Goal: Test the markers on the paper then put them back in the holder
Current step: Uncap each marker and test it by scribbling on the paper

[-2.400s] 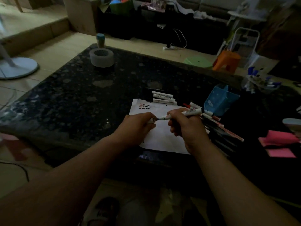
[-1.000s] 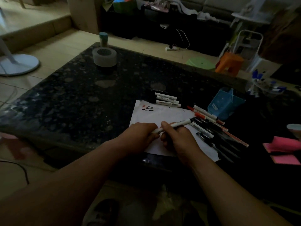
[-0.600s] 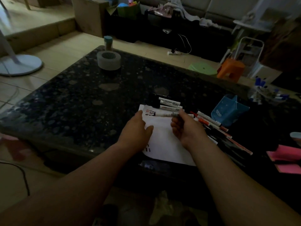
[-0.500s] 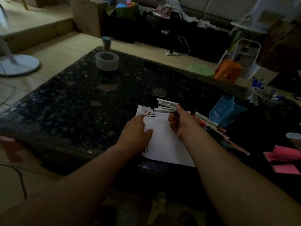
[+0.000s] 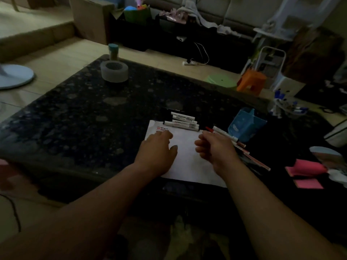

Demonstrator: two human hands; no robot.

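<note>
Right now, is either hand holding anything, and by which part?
Nothing is held. The left hand rests flat on the paper; the right hand is loosely curled and empty, beside the markers lying on the table.

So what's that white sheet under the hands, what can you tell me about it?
The paper is a plain white sheet lying flat on the dark speckled table, close to its near edge. Short red and black test strokes mark its far left corner. The left hand rests on it, palm down; the right hand is over its right side, loosely curled, holding nothing. White markers lie along its far edge.
</note>
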